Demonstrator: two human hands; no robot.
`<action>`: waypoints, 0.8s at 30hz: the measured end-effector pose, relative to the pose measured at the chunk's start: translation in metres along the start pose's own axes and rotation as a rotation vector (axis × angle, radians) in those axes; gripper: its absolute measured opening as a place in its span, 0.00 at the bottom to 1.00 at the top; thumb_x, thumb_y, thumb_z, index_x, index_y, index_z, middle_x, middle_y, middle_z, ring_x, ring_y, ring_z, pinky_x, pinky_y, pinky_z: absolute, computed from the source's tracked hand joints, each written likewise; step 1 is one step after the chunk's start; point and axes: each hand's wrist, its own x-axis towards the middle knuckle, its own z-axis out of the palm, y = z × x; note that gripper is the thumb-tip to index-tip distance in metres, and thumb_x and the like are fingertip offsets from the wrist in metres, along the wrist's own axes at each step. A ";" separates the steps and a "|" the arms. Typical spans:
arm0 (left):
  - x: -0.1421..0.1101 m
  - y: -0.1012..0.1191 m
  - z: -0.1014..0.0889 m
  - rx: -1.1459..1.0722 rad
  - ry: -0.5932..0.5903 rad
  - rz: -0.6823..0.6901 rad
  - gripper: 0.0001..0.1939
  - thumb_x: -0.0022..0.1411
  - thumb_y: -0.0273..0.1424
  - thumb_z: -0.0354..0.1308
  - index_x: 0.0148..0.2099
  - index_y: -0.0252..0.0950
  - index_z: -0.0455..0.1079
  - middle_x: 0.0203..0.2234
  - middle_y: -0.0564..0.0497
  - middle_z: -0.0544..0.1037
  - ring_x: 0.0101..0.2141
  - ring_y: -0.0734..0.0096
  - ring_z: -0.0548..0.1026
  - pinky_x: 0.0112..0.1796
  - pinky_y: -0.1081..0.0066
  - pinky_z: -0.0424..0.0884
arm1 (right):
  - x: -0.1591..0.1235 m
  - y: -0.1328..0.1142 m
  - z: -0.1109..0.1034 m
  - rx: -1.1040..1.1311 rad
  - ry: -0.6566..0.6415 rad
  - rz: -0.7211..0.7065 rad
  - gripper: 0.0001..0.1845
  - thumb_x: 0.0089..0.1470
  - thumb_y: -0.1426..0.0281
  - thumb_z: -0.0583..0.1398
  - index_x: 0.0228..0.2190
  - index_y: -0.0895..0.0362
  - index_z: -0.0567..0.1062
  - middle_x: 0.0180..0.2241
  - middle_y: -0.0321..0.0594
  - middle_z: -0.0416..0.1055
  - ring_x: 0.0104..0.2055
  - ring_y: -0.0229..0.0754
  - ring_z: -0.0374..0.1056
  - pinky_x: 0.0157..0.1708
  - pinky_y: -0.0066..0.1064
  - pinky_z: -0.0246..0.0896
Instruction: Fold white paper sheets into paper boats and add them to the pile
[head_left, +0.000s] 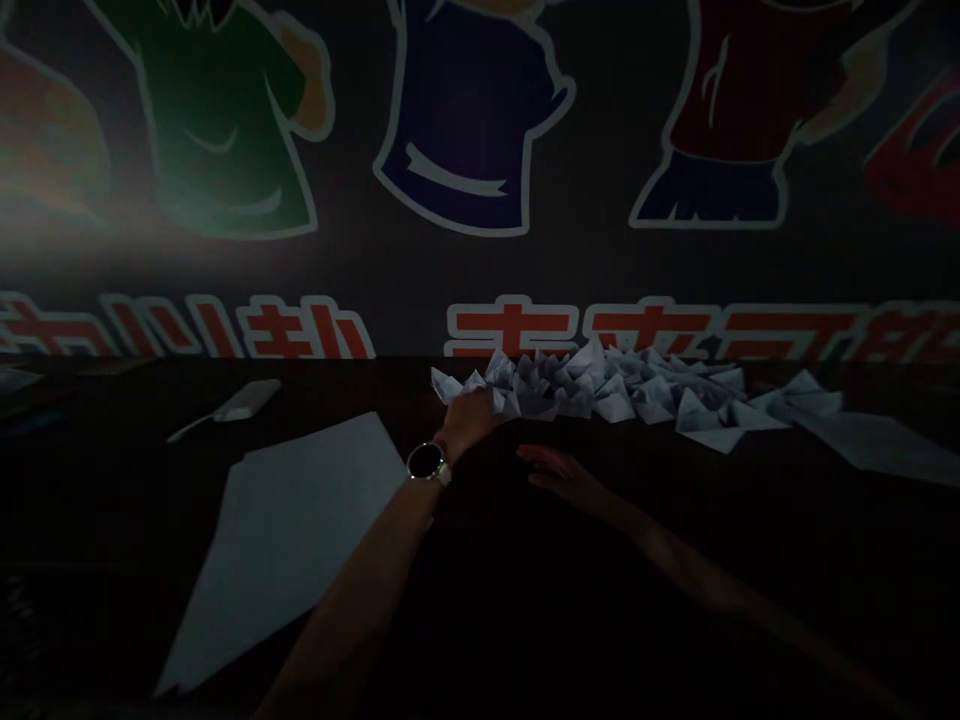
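Note:
Under dim light, my left hand (469, 418), with a round watch (426, 461) on its wrist, reaches to the left end of a group of folded white paper boats (615, 398). Its fingers are closed on a paper boat (448, 387) there, and the fingertips are partly hidden behind the hand. My right hand (562, 474) hovers to the right, nearer to me, with fingers stretched out and apart. It holds nothing. Several boats stand close together, their points up.
A stack of white paper sheets (300, 530) lies at left, partly under my left forearm. Farther left is a white object with a thin strip (244, 401). Another sheet (885, 445) lies at right. Behind the dark table stands a wall with painted figures (469, 110).

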 end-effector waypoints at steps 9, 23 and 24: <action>0.005 0.030 0.047 -0.081 0.071 -0.132 0.14 0.65 0.36 0.40 0.49 0.41 0.62 0.35 0.48 0.76 0.37 0.63 0.75 0.34 0.70 0.65 | 0.001 -0.002 0.003 0.106 0.036 0.026 0.24 0.49 0.58 0.60 0.47 0.54 0.69 0.49 0.45 0.68 0.52 0.47 0.63 0.53 0.45 0.55; -0.002 0.001 0.023 -0.011 -0.093 -0.061 0.15 0.60 0.32 0.47 0.45 0.30 0.68 0.40 0.35 0.74 0.42 0.52 0.73 0.38 0.61 0.66 | 0.000 -0.002 0.004 0.001 0.062 0.013 0.21 0.51 0.62 0.59 0.47 0.53 0.69 0.50 0.42 0.67 0.52 0.46 0.62 0.52 0.44 0.55; -0.005 0.000 0.012 -0.016 -0.116 -0.024 0.14 0.59 0.33 0.49 0.43 0.30 0.70 0.39 0.36 0.75 0.41 0.52 0.73 0.38 0.62 0.66 | 0.000 -0.002 0.004 -0.031 0.064 0.017 0.21 0.51 0.62 0.59 0.47 0.53 0.69 0.49 0.42 0.68 0.51 0.46 0.62 0.52 0.44 0.55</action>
